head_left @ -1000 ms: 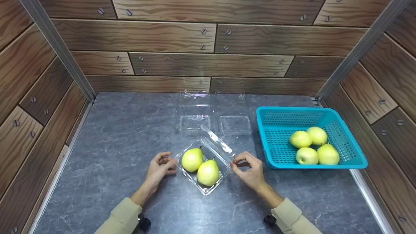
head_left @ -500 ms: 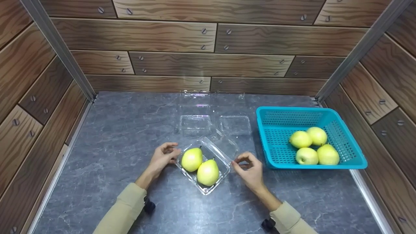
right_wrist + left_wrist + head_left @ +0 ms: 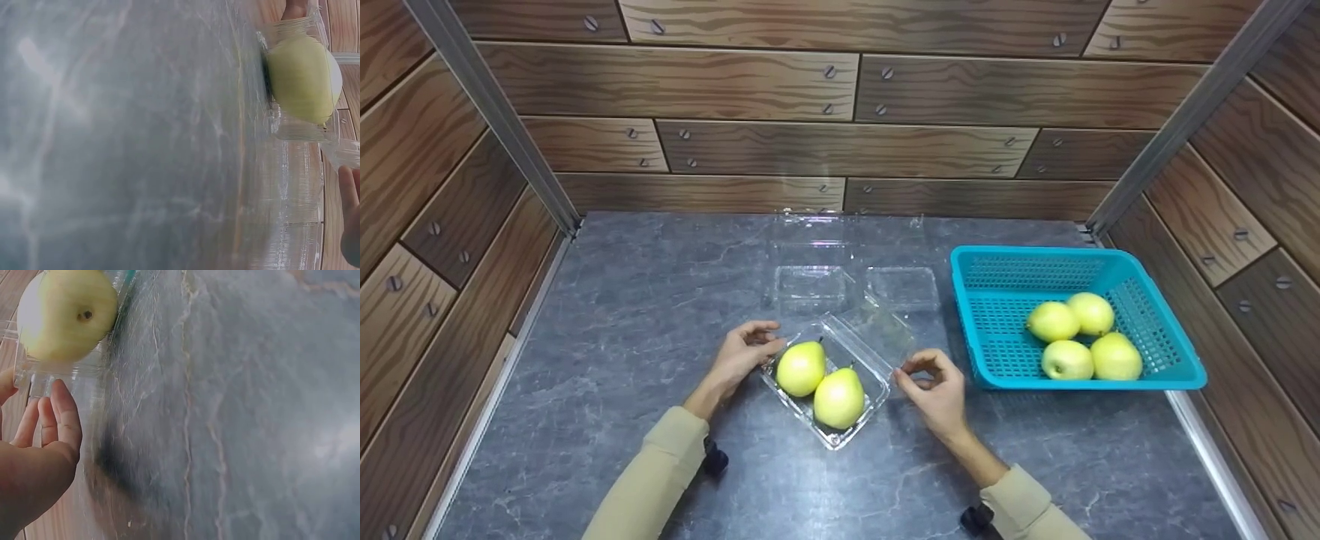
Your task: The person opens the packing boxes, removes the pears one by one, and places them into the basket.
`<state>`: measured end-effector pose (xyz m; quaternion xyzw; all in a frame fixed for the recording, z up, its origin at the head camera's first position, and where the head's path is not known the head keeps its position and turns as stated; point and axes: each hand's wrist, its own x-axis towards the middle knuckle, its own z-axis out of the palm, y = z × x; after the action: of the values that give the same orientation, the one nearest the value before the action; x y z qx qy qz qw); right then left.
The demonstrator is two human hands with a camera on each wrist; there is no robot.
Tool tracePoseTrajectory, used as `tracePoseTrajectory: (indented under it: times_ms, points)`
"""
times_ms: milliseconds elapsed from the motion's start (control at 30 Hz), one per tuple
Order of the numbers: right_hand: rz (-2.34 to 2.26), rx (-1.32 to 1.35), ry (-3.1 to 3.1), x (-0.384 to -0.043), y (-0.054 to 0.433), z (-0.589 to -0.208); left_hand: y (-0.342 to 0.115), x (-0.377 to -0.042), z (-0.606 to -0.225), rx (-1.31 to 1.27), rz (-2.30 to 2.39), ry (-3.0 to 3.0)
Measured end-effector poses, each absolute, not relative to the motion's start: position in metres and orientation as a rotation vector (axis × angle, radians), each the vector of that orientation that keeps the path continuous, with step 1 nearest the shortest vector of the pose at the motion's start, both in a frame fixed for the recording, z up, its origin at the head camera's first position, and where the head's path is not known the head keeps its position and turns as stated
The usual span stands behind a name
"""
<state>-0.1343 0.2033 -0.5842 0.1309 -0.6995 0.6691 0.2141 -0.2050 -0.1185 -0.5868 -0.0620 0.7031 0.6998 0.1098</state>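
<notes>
Two yellow-green pears point(image 3: 839, 398) lie in a clear plastic clamshell container point(image 3: 796, 412), turned cornerwise on the grey tabletop. Its transparent lid point(image 3: 887, 330) is folded back to the far right side. My right hand point(image 3: 943, 394) pinches the lid's edge near the container's right corner between thumb and index finger. At the left corner is my left hand point(image 3: 739, 356), its fingers loosely extended alongside the wall. In the left wrist view those fingertips point(image 3: 63, 396) are close below one pear; contact with the plastic is hard to tell.
A turquoise basket point(image 3: 971, 330) with several more pears point(image 3: 1116, 356) stands at the right. Behind the container, more clear plastic containers point(image 3: 810, 283) stand near the back wall. Wood-patterned panels point(image 3: 735, 150) enclose the back and sides.
My left hand has moved forward and right along the container's left corner. The lid, at first a narrow bright strip, has tilted farther back. My right hand stays nearly still at its edge.
</notes>
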Motion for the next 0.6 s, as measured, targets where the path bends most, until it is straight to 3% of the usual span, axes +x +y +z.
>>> tracePoseTrajectory:
  times_ms: [600]
  points:
    - [1.924,0.342,-1.929,-0.145,0.203,-0.581,-0.125,-0.205,-0.589,-0.092,2.038,1.99]
